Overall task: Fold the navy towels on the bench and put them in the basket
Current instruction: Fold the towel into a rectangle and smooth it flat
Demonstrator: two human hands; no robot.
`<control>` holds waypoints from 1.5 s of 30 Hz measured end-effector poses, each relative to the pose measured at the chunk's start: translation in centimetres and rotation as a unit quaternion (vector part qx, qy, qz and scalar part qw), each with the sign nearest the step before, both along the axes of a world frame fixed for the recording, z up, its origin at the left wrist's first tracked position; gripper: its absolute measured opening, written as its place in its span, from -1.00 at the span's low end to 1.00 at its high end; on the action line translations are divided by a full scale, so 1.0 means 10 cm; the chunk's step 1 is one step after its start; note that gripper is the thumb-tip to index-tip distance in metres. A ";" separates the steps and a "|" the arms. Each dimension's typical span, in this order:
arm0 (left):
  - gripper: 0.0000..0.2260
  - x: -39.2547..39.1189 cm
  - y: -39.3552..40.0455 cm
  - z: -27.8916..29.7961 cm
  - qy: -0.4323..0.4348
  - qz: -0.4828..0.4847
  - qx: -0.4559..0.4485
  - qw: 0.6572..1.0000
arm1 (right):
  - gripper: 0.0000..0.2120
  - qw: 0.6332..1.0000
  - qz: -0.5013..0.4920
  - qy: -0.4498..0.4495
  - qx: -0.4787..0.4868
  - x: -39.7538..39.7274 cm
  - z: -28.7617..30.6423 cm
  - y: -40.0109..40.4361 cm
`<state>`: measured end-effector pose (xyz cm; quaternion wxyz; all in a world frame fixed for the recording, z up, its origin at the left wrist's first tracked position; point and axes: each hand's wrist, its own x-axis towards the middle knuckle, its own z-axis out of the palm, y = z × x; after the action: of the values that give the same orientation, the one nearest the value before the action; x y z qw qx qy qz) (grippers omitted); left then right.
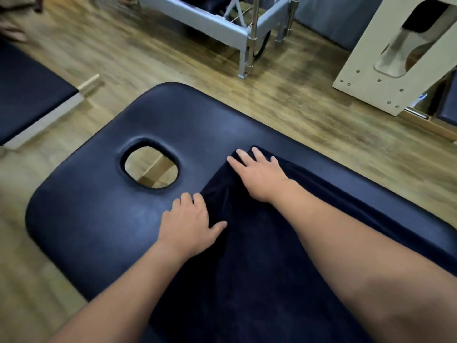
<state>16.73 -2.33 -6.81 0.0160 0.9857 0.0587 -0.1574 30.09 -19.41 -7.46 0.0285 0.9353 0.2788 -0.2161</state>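
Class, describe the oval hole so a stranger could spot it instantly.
Start at the padded navy vinyl bench filling the view's middle. Near its rounded far end, left of the navy towel under both hands, sits the oval hole: the only spot showing wooden floor through the bench.

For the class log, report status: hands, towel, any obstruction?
Left hand and right hand both open, resting flat on the dark navy cloth towel. Towel spread on padded navy bench, not yet folded. Basket not in view. No obstruction.
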 end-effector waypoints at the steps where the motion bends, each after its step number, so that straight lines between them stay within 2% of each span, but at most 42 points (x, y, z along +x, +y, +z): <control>1: -0.33 -0.07 0.05 0.02 0.019 0.016 -0.003 1.000 | -0.24 1.000 0.003 0.014 -0.011 0.01 0.01 0.04; 4: -0.36 -0.18 0.19 0.08 0.083 0.071 -0.041 0.993 | -0.24 0.999 0.035 0.014 -0.031 0.07 0.07 0.10; 9: -0.64 -0.30 0.33 0.06 0.161 0.057 -0.124 0.977 | -0.62 0.998 0.053 -0.033 -0.018 0.12 0.19 0.04; 13: -0.85 -0.42 0.37 0.07 0.147 0.047 -0.175 0.973 | -0.74 0.998 0.043 -0.041 -0.035 0.01 0.30 -0.16; 18: -0.85 -0.62 0.14 0.29 0.122 0.011 -0.208 0.970 | -0.75 0.996 0.021 -0.082 0.003 -0.27 0.48 -0.65; 24: -0.90 -1.17 -0.53 0.71 0.084 -0.038 -0.213 0.973 | -0.86 0.990 0.023 -0.133 0.035 -0.74 0.74 -1.36; 32: -0.90 -2.15 -1.72 1.01 0.049 -0.075 -0.160 0.983 | -0.82 0.989 0.012 -0.144 0.033 -1.55 0.94 -2.39; 36: -0.91 -2.40 -2.26 1.10 0.073 -0.097 -0.175 0.977 | -0.73 0.994 -0.009 -0.106 0.007 -1.82 0.98 -2.83; 38: -0.91 -2.46 -2.42 1.08 0.086 -0.108 -0.198 0.970 | -0.75 0.995 -0.020 -0.097 -0.014 -1.96 0.97 -3.08; 41: -0.89 -2.58 -2.67 1.02 0.109 -0.135 -0.216 0.961 | -0.35 0.997 0.006 -0.028 -0.072 -2.24 0.95 -3.40; 42: -0.88 -2.64 -2.75 1.01 0.116 -0.145 -0.213 0.959 | -0.33 0.995 0.028 -0.006 -0.092 -2.34 0.95 -3.45; 45: -0.86 -2.78 -2.94 0.99 0.120 -0.155 -0.208 0.958 | -0.46 0.990 0.050 -0.012 -0.132 -2.52 0.90 -3.60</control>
<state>-11.06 -31.71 3.09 0.1888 0.9315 -0.1273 -0.2837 4.85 -55.41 1.51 0.1661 0.9107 0.2936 -0.2383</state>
